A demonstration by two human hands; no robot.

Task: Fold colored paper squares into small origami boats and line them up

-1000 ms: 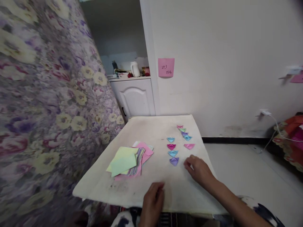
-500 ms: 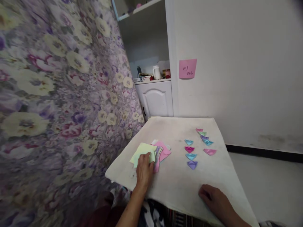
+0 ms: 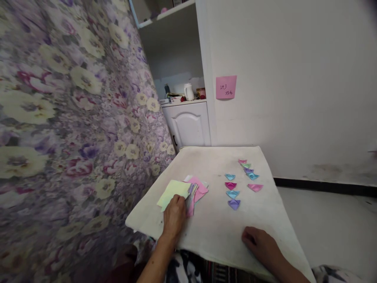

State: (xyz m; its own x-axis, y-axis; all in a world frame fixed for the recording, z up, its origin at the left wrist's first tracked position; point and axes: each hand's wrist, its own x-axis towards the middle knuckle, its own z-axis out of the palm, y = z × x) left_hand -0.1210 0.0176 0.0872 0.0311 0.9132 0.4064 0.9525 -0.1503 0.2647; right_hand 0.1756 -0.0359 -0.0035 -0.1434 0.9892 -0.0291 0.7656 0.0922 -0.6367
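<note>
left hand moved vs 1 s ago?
Yes. The left hand went from the near edge of the table forward and to the left, and now rests on the paper stack.

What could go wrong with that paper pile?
The left hand touches the fanned paper stack near the table edge; a tug could slide several sheets off. The right hand rests near the small folded pieces, so a careless sweep might scatter their rows.
</note>
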